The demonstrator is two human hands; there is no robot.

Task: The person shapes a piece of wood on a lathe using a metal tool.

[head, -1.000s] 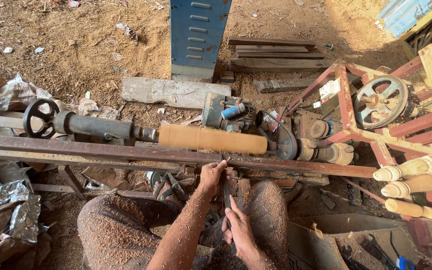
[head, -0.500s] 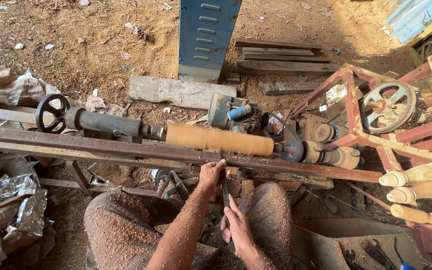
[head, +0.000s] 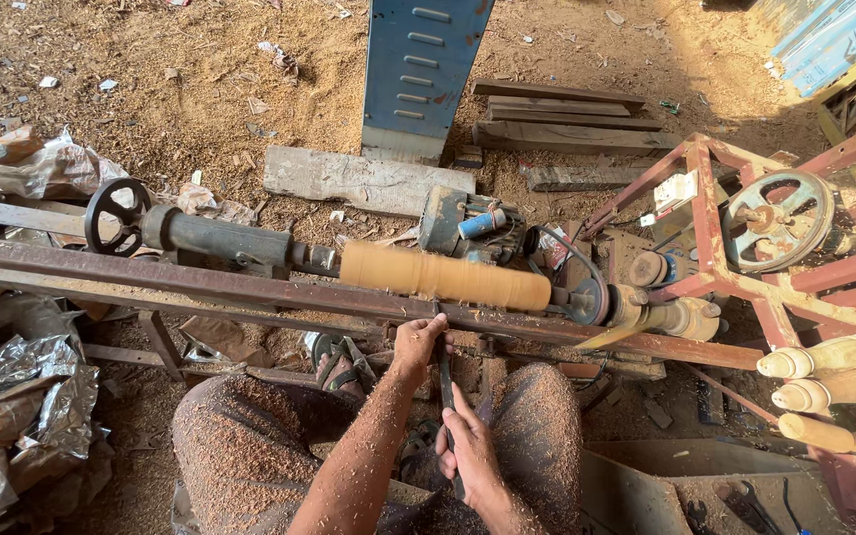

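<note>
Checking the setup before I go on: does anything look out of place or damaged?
Nothing looks damaged. The wooden cylinder sits straight on the lathe. Sawdust coats the person's trousers, forearm and ground. The left hand and right hand hold a chisel.

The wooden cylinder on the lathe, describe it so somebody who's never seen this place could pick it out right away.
Find the long rusty steel rail running across the middle of the sawdust-covered yard. Just behind it, above the person's left hand, the wooden cylinder lies horizontally between the black-handwheel tailstock and the motor end. It is plain, smooth and pale orange, unlike the shaped, cream-coloured turned legs stacked at the right.
</note>
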